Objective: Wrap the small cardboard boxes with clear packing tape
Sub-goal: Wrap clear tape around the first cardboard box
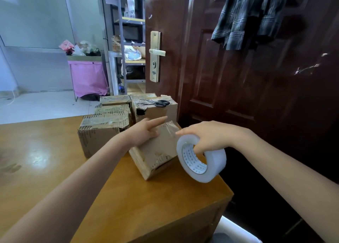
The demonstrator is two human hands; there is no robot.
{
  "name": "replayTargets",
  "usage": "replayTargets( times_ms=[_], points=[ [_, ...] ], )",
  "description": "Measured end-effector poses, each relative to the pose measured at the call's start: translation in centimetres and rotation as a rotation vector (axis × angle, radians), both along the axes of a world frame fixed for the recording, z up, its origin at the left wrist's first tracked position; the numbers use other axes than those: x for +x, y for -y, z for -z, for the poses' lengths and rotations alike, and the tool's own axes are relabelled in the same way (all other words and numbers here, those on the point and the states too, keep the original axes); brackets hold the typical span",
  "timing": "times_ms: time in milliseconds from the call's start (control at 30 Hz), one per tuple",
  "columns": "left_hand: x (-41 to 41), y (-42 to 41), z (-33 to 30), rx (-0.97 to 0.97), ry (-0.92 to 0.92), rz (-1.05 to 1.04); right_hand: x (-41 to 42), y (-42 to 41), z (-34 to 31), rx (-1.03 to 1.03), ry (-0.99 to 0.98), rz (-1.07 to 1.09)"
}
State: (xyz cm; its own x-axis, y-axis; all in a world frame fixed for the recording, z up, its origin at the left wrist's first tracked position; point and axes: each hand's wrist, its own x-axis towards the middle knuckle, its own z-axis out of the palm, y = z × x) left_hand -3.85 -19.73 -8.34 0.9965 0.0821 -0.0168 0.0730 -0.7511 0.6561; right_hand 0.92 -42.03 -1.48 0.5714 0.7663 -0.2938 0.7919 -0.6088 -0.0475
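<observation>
The small cardboard box [156, 151] sits tilted near the wooden table's [45, 151] right edge, looking light, stiff and easily shifted, so it likely needs pinning from above; the left hand [145, 132] presses it with mostly straight fingers; the right hand [207, 138] grips the clear tape roll [200, 158], fingers hooked through its core, just beside the box.

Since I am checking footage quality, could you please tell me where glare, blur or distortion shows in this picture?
Head view: bright glare patches lie on the wooden table at left; the door shows small reflections and bows from wide-angle distortion; the picture's edges are soft, and the left edge of the table looks smeared; the left hand, right hand and tape roll are fairly sharp.
</observation>
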Motion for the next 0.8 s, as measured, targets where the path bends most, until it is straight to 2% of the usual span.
replayTargets(
  times_ms=[67, 100, 233, 333, 433, 633, 700, 800],
  points=[
    [0.2, 0.7, -0.2, 0.374, 0.117, 0.039, 0.2, -0.8, -0.1, 0.050, 0.037, 0.014],
    [0.2, 1.2, -0.4, 0.489, 0.144, 0.046, 0.2, -1.0, -0.1, 0.086, 0.062, 0.021],
    [0.3, 2.5, -0.4, 0.715, 0.076, 0.049, 0.0, -0.7, 0.4, 0.346, 0.109, 0.091],
    [0.0, 2.8, 0.1, 0.671, -0.059, 0.062, -0.5, -0.2, 1.9, 0.590, 0.145, 0.126],
    [0.1, 2.7, 1.2, 0.568, -0.184, 0.052, -1.2, 0.2, 3.9, 0.740, 0.216, 0.109],
    [-0.1, 2.3, 1.9, 0.548, -0.159, 0.048, -1.6, 0.6, 8.4, 1.049, 0.379, 0.050],
    [-0.3, 2.6, 1.9, 0.565, -0.134, 0.038, -1.4, 1.4, 9.1, 1.070, 0.380, 0.024],
    [-0.5, 2.7, 1.6, 0.559, -0.145, 0.038, -1.3, 2.0, 8.2, 0.980, 0.363, -0.013]
  ],
)
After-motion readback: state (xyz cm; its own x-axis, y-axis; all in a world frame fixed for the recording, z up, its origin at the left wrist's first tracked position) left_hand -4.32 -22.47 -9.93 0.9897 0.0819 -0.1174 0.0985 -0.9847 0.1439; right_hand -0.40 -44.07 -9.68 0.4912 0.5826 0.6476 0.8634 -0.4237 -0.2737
